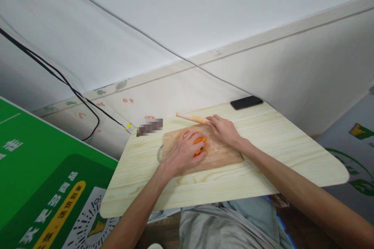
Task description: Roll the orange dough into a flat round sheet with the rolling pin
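A wooden cutting board (226, 157) lies on the small table, with a wire handle at its left end. My left hand (187, 149) is curled over a soft-looking orange lump (199, 144) on the board. Its fingers partly cover the lump, so I cannot make out its full shape or whether it is dough. At the board's far edge, my right hand (223, 128) is closed round the near end of a light wooden rolling pin (191, 118). The pin points away to the left, its other end reaching past the board.
The pale wood-patterned table (280, 151) stands against a white wall. A black phone (247, 102) lies at its far right, and a dark pixelated item (150, 127) at the far left. Cables (78, 93) hang beside a green printed panel (58, 163) on the left.
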`<move>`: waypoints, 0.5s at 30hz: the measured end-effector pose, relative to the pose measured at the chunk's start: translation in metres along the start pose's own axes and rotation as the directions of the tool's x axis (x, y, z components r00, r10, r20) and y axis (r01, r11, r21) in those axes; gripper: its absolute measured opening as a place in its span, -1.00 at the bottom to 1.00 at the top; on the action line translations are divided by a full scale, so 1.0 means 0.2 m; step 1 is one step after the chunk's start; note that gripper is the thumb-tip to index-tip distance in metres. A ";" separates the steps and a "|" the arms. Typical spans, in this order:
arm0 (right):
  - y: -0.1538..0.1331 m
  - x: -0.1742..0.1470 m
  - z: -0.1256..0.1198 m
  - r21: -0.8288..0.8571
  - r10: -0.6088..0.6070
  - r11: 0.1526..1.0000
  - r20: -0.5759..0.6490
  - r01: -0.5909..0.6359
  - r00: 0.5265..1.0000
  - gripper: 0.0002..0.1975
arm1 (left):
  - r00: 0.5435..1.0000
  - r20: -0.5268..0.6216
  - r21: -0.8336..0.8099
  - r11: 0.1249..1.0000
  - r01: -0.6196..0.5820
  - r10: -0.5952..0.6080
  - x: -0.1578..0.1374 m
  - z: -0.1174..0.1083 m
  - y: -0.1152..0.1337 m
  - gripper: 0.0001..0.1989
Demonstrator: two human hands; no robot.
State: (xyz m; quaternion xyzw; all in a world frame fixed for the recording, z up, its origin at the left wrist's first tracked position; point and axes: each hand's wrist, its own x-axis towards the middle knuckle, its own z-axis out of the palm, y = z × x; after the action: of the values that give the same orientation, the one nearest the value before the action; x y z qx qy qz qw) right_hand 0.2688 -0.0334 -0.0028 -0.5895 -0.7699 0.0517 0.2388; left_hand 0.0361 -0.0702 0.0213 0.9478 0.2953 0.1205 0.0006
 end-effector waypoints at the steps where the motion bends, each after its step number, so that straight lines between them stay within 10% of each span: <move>1: 0.00 0.00 0.00 -0.001 0.004 1.000 0.007 -0.004 1.000 -0.60 | 1.000 -0.006 0.012 1.000 -0.002 0.002 0.00 0.01 -0.01 -0.85; 15: -0.06 0.00 -0.04 -0.143 0.017 0.990 0.121 0.001 0.993 -0.54 | 0.988 -0.014 -0.017 0.988 0.154 -0.154 0.02 0.02 -0.01 -0.70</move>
State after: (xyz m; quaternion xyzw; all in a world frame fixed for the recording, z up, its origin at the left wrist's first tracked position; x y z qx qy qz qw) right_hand 0.2621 -0.0382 0.0075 -0.6038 -0.7825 0.0332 0.1484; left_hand 0.0395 -0.0663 0.0173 0.9211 0.3667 0.1298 0.0154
